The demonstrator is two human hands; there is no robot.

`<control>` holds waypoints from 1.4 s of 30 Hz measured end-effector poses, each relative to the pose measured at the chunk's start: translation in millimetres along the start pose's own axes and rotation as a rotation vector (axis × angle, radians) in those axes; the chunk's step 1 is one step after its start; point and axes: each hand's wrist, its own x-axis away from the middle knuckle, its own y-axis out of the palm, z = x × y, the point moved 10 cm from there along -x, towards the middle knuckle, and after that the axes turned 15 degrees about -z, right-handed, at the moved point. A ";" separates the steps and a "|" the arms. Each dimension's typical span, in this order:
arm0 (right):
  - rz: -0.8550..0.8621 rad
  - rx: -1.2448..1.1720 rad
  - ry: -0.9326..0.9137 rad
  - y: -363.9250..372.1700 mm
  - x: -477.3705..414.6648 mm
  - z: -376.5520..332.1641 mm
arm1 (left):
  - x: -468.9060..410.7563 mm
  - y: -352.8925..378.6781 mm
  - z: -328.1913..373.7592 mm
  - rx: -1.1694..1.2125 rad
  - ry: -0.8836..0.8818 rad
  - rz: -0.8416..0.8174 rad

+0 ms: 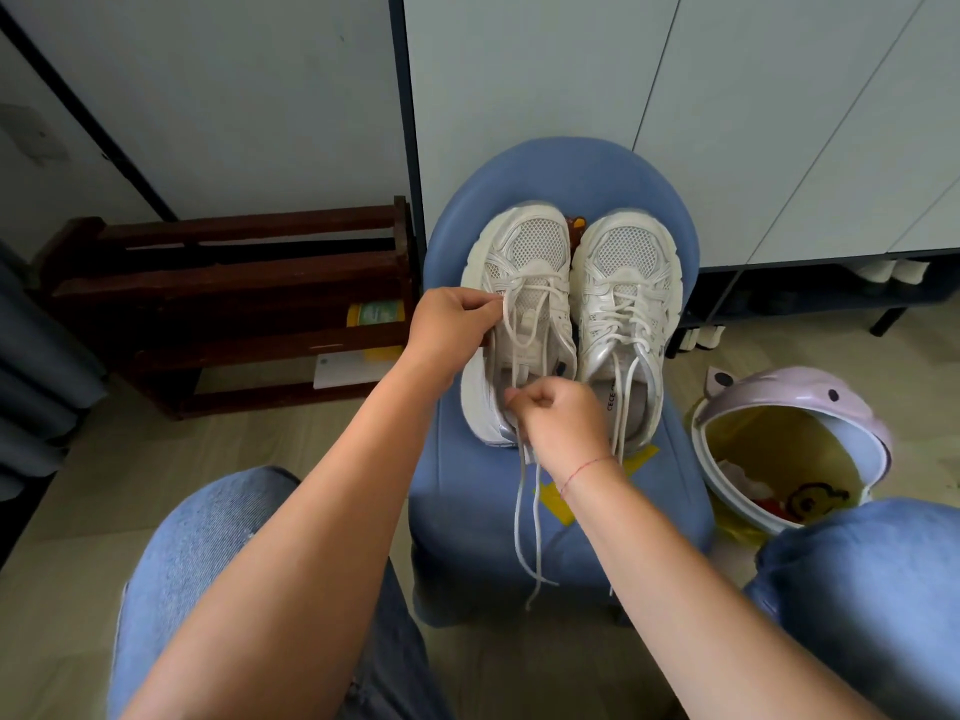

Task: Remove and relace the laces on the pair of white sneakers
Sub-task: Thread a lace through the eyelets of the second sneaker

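Pinching the white cord lace [520, 491] on the white mesh sneaker [524, 241], left hand [452, 319] fingers are gripping one strand; right hand [558, 418] fingers, nearer the heel, are pinching another.

Small dark letters "CECE" are printed inside the right sneaker [623, 304], on its insole [621, 402]. The rest is hidden.

White sneakers [535, 241] side by side, laces [537, 290] loosened.
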 end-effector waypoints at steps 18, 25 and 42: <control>-0.338 0.166 0.158 71.7 93.9 99.7 | 2.3 0.3 2.5 -0.017 -0.010 0.005; -0.373 0.233 0.201 70.2 98.7 107.4 | 4.5 0.8 3.3 -0.022 -0.016 0.004; -0.245 -0.358 -0.099 -38.4 71.9 -35.9 | 30.0 27.8 38.6 -0.015 -0.009 -0.209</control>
